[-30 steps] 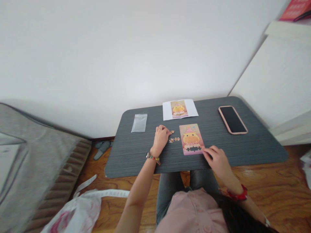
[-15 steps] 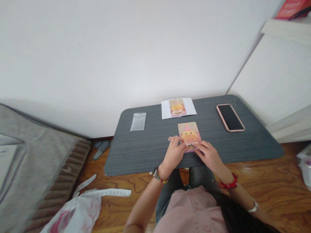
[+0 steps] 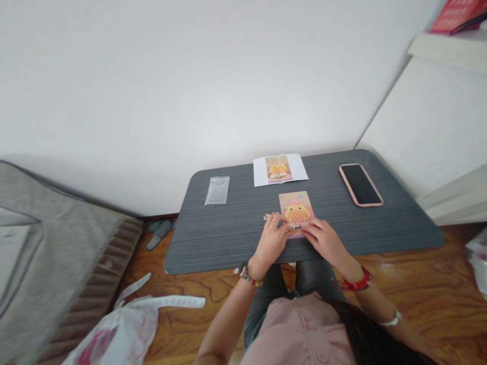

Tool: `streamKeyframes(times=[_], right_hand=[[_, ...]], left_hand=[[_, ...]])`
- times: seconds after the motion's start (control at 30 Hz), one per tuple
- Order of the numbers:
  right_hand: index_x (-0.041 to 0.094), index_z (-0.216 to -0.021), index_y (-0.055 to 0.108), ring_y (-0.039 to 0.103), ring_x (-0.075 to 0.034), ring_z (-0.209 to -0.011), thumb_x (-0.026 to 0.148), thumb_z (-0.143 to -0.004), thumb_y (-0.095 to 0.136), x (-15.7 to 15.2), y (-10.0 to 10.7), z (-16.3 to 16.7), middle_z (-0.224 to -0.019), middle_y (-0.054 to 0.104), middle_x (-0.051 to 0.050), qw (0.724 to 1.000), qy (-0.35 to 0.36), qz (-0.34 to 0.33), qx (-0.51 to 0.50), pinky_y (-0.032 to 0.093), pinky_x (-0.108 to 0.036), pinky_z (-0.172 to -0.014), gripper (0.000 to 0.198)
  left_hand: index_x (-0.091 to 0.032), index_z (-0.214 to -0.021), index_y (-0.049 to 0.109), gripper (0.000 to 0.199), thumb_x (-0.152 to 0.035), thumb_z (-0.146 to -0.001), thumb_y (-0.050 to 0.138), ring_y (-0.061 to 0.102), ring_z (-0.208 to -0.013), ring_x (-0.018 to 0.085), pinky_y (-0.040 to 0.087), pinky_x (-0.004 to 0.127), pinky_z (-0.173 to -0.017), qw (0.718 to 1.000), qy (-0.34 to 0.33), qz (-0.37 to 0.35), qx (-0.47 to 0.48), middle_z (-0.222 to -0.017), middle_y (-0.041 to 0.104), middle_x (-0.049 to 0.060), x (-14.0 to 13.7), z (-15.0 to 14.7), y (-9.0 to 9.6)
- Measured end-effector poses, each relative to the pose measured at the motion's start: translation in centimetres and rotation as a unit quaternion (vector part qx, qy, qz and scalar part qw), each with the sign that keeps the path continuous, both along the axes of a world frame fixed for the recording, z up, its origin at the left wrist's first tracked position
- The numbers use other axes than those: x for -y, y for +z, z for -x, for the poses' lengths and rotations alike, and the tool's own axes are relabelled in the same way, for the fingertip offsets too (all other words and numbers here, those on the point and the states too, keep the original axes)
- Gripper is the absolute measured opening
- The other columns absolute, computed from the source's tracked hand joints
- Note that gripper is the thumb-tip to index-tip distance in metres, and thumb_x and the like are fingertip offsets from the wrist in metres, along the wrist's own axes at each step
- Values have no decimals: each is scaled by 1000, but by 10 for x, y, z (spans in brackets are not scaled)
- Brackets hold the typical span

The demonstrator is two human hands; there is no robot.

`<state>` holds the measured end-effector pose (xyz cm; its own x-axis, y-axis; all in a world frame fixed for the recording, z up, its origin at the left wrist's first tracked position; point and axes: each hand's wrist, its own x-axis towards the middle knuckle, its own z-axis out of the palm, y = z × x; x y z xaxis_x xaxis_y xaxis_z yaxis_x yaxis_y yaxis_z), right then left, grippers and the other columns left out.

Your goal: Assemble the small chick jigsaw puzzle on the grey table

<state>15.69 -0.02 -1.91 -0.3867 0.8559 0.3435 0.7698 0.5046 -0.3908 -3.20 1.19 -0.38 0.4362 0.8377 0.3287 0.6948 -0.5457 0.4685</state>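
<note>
A jigsaw puzzle lies on the dark table, its picture a yellow cartoon animal in a pink party hat. A small dark gap shows in its lower part, between my fingertips. My left hand is closed at the puzzle's lower left, with thumb and finger on that edge. At the lower right, my right hand has its bent fingertips pressed together on the puzzle. Whether either hand pinches a single piece is too small to make out. Loose puzzle pieces lie just beyond my left knuckles, partly hidden by them.
A creased reference sheet with the same picture lies at the table's back edge. A clear plastic bag is at the left, a pink-cased phone at the right. The table stands against a white wall.
My right fingertips have shifted slightly up and inward on the puzzle, and the gap looks smaller. My left hand stays almost where it was.
</note>
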Motion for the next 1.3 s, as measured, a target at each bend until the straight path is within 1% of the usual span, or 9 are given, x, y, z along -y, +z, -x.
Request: streamKeyframes(times=[0.3,0.57,0.8,1.0,1.2,1.3], right_hand=[[20,-82,67,55,-18,-75,20,-85,49,-10,-11,3,-84,62,-6,999,-9,12,37,41,-31,-70,18],[20,-82,67,55,-18,-76,20,-85,49,-12,-11,7,-83,62,-6,998,-27,19,56,38,-29,-67,18],[20,-85,68,54,-18,-73,19,-84,51,-12,-13,8,-83,62,-6,997,-26,22,76,36,-30,-67,17],[19,-85,67,52,-17,-72,20,-86,50,-11,-11,8,-81,61,-5,994,-24,22,100,34,-29,-67,18],[19,-85,66,52,-17,-75,20,-87,48,-10,-9,7,-83,61,-5,995,-15,20,97,34,-29,-68,18],[20,-85,66,52,-18,-75,20,-87,49,-10,-9,7,-82,62,-5,995,-15,19,97,34,-30,-68,17]], left_hand=[[-20,-78,61,9,-17,-82,52,47,-100,21,37,45,-95,999,25,13,-21,-101,51,6,-4,-5,-13],[-19,-78,59,12,-11,-80,51,45,-101,22,36,46,-96,998,56,22,-21,-100,50,6,-3,-8,-16],[-19,-79,60,13,-11,-81,50,45,-102,21,37,44,-97,998,59,15,-22,-101,50,6,-2,-7,-19],[-19,-79,60,13,-11,-81,50,45,-100,20,37,45,-96,998,56,3,-8,-100,50,5,-1,-6,-21],[-17,-81,62,13,-13,-82,50,45,-99,20,39,41,-93,998,63,-7,6,-99,50,6,-1,-4,-24],[-19,-85,64,15,-12,-82,50,45,-100,20,38,42,-95,998,56,-9,2,-99,50,6,-2,-3,-24]])
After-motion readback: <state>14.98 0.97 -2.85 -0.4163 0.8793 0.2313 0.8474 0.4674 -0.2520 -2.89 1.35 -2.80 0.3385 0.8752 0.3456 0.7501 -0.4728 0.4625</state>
